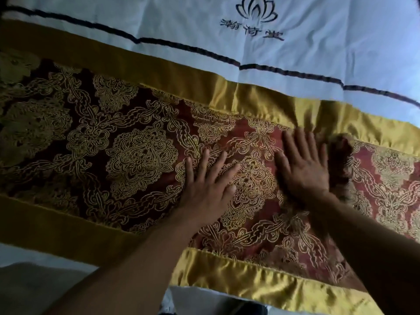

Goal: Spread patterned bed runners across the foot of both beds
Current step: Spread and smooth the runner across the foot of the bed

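On the white bedcover (159, 26), both hands press the bed runner (136, 144) flat.

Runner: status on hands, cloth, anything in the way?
Left hand and right hand open, flat on the runner. Runner spread across the white bedding, slight ripples in gold border. No obstruction in view.

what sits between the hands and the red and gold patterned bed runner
Nothing visible. The left hand and right hand lie flat, fingers spread, directly on the red and gold patterned bed runner, which itself lies on the white embroidered bed cover.
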Action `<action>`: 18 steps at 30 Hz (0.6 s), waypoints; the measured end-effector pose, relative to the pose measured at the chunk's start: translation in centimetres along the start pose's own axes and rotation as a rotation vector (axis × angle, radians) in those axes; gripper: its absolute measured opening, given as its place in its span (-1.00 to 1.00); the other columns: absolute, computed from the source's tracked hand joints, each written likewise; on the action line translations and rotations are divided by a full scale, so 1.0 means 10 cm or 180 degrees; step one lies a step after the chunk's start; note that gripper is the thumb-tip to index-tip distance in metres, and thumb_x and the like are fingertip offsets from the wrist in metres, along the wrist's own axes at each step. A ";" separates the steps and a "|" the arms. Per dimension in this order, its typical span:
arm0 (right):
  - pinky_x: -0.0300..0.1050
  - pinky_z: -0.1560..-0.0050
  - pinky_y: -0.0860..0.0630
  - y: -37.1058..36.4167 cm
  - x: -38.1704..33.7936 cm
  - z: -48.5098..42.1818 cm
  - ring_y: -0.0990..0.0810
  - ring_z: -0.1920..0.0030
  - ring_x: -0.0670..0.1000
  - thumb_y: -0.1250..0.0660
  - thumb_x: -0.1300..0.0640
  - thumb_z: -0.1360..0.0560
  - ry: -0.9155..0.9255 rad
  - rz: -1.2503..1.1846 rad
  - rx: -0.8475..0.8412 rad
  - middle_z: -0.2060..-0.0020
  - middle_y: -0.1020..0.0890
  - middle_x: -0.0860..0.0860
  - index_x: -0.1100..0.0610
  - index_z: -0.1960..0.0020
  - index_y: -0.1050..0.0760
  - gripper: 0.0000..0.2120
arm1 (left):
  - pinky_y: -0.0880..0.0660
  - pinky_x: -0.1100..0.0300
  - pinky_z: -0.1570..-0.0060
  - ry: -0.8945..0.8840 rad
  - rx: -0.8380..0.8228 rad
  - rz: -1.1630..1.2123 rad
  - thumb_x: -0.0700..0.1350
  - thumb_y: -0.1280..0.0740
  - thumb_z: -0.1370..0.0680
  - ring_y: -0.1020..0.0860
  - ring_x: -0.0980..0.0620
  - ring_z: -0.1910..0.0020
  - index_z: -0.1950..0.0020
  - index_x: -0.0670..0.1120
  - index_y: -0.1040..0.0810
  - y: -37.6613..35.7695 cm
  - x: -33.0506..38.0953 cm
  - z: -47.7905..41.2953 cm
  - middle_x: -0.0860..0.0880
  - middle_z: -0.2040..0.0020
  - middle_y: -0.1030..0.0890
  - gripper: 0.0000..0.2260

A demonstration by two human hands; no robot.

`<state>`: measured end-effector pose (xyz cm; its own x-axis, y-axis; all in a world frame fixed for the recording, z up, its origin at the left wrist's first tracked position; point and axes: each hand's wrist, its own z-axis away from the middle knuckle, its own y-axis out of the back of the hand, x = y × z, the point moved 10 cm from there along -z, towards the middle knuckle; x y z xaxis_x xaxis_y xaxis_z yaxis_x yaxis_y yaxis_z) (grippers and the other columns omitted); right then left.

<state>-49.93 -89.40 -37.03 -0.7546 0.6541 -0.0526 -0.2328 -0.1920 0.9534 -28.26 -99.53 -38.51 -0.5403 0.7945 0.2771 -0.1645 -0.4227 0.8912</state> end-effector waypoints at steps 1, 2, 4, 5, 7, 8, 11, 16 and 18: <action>0.21 -0.60 0.19 0.00 0.23 0.07 0.34 -0.60 0.02 0.37 -0.39 -0.59 -0.0160 0.0041 -0.0070 -0.62 0.30 -0.06 -0.23 -0.59 0.37 -0.37 | 0.42 -0.37 -0.43 0.0027 0.0057 0.0022 0.26 0.22 -0.66 0.46 -0.15 -0.55 -0.59 0.29 0.26 0.01 0.01 0.00 0.06 -0.62 0.34 -0.51; 0.21 -0.60 0.19 0.00 0.34 0.11 0.35 -0.60 0.03 0.39 -0.40 -0.57 -0.0209 0.0093 -0.0145 -0.61 0.32 -0.06 -0.21 -0.59 0.39 -0.35 | 0.39 -0.36 -0.45 0.0052 0.0102 0.0053 0.27 0.21 -0.66 0.41 -0.15 -0.57 -0.59 0.29 0.22 0.03 0.02 0.01 0.06 -0.64 0.29 -0.50; 0.20 -0.60 0.22 0.03 0.35 0.11 0.35 -0.60 0.06 0.39 -0.40 -0.57 -0.0196 0.0153 -0.0174 -0.61 0.32 -0.01 -0.14 -0.62 0.35 -0.31 | 0.29 -0.32 -0.51 0.0163 0.0234 0.0202 0.27 0.17 -0.66 0.26 -0.12 -0.62 -0.61 0.24 0.12 0.14 -0.01 0.00 0.05 -0.67 0.15 -0.48; 0.19 -0.59 0.25 0.07 0.29 0.08 0.35 -0.60 0.08 0.37 -0.39 -0.58 -0.0190 0.0140 -0.0121 -0.61 0.31 0.02 -0.10 -0.63 0.31 -0.29 | 0.23 -0.28 -0.54 0.0257 0.0374 0.0299 0.25 0.13 -0.66 0.18 -0.10 -0.63 -0.62 0.20 0.07 0.23 -0.06 -0.02 0.02 -0.67 0.08 -0.47; 0.17 -0.59 0.28 0.16 0.05 0.00 0.35 -0.60 0.11 0.31 -0.35 -0.61 -0.0046 0.0134 0.0034 -0.62 0.29 0.07 -0.03 -0.65 0.27 -0.29 | 0.15 -0.23 -0.56 0.0405 0.0730 0.0303 0.22 0.10 -0.66 0.12 -0.09 -0.64 -0.63 0.14 0.05 0.45 -0.17 -0.12 -0.05 -0.67 0.07 -0.45; 0.17 -0.59 0.29 0.19 -0.13 -0.05 0.35 -0.60 0.12 0.29 -0.34 -0.63 0.0101 0.0119 0.0091 -0.61 0.29 0.08 -0.02 -0.64 0.29 -0.31 | 0.16 -0.24 -0.56 0.0439 0.0872 0.0216 0.21 0.11 -0.66 0.15 -0.11 -0.64 -0.64 0.12 0.08 0.56 -0.22 -0.22 -0.08 -0.67 0.12 -0.45; 0.16 -0.59 0.30 0.22 -0.66 -0.23 0.36 -0.60 0.11 0.24 -0.34 -0.65 0.0477 -0.0064 0.0219 -0.61 0.31 0.06 -0.05 -0.63 0.33 -0.33 | 0.22 -0.28 -0.54 0.0518 0.0900 -0.0007 0.23 0.13 -0.67 0.26 -0.13 -0.61 -0.64 0.10 0.19 0.79 -0.37 -0.60 -0.10 -0.65 0.22 -0.43; 0.18 -0.57 0.35 0.10 -0.64 -0.55 0.35 -0.60 0.12 0.13 -0.63 -0.43 0.0246 -0.0200 0.0091 -0.61 0.32 0.08 -0.14 -0.62 0.33 -0.04 | 0.27 -0.39 -0.48 0.0547 0.0354 -0.0305 0.51 -0.02 -0.51 0.31 -0.14 -0.60 -0.61 0.23 0.25 0.77 -0.65 -1.09 -0.08 -0.64 0.29 -0.20; 0.20 -0.55 0.37 0.11 -0.52 -0.70 0.36 -0.60 0.14 0.09 -0.71 -0.32 0.0229 -0.0230 -0.0030 -0.61 0.34 0.08 -0.19 -0.61 0.34 0.07 | 0.28 -0.44 -0.44 0.0551 0.0103 -0.0385 0.62 -0.10 -0.36 0.33 -0.14 -0.59 -0.59 0.26 0.29 0.81 -0.77 -1.29 -0.07 -0.62 0.36 -0.02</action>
<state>-50.54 -98.17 -37.84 -0.7776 0.6124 -0.1428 -0.2939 -0.1533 0.9435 -36.13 -114.70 -38.05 -0.6523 0.7507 0.1041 -0.2116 -0.3123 0.9261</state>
